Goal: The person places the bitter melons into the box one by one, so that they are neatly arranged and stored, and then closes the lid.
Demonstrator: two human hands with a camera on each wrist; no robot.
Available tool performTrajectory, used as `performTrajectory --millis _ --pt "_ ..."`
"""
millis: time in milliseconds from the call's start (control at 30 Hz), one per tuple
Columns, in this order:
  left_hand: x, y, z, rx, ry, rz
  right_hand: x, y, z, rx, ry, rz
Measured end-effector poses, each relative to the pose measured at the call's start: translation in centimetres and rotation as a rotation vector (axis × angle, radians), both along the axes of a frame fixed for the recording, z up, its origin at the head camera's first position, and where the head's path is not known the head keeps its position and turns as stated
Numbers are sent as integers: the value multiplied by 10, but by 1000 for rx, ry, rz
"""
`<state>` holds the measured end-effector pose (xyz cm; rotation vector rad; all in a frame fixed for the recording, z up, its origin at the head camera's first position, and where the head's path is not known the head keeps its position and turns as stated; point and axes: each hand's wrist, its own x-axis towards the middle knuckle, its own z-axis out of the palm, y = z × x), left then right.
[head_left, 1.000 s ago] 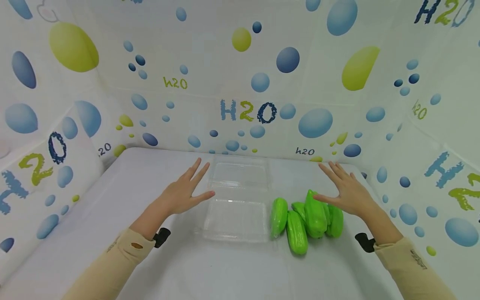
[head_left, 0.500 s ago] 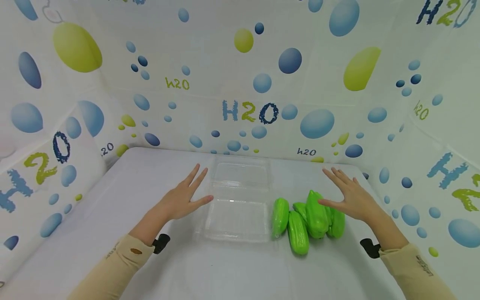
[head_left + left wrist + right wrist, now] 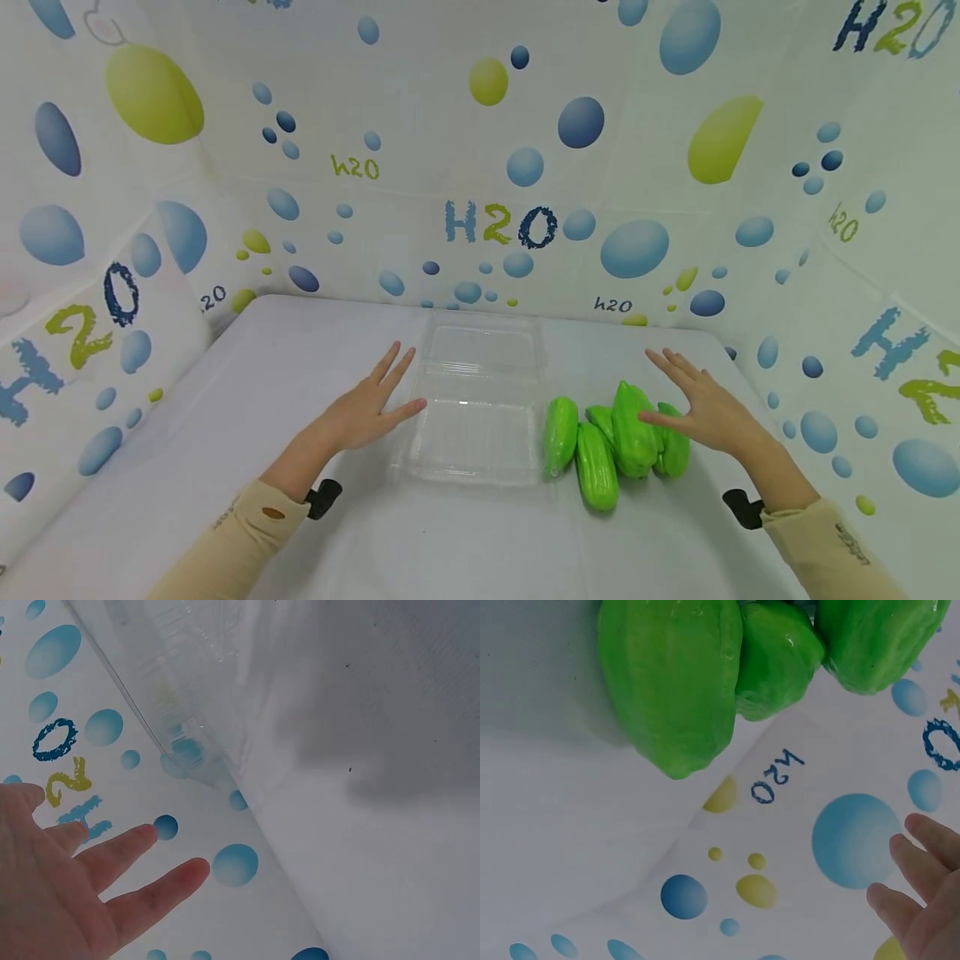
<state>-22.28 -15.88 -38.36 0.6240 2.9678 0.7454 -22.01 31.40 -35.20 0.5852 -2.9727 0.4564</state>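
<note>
Left hand (image 3: 366, 414) spread, near the left side of the open clear box (image 3: 474, 446) on the desk (image 3: 435, 550), right hand (image 3: 711, 414) also spread, near the right end of the green veg (image 3: 633, 446) clustered just right of the box.

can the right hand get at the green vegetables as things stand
Probably yes: the right hand is empty and open, the green vegetables lie near it on the table, and nothing visible blocks the way.
</note>
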Motion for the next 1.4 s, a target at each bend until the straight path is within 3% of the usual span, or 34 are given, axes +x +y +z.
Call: performTrajectory --millis 467,767,1400 --pt "5 6 -16 87 -114 -4 4 2 -12 -45 -25 15" --pt "6 10 -27 90 -128 -19 6 3 -21 -41 -15 22" --pt "13 14 -35 138 -179 -35 7 1 -37 -72 -35 46"
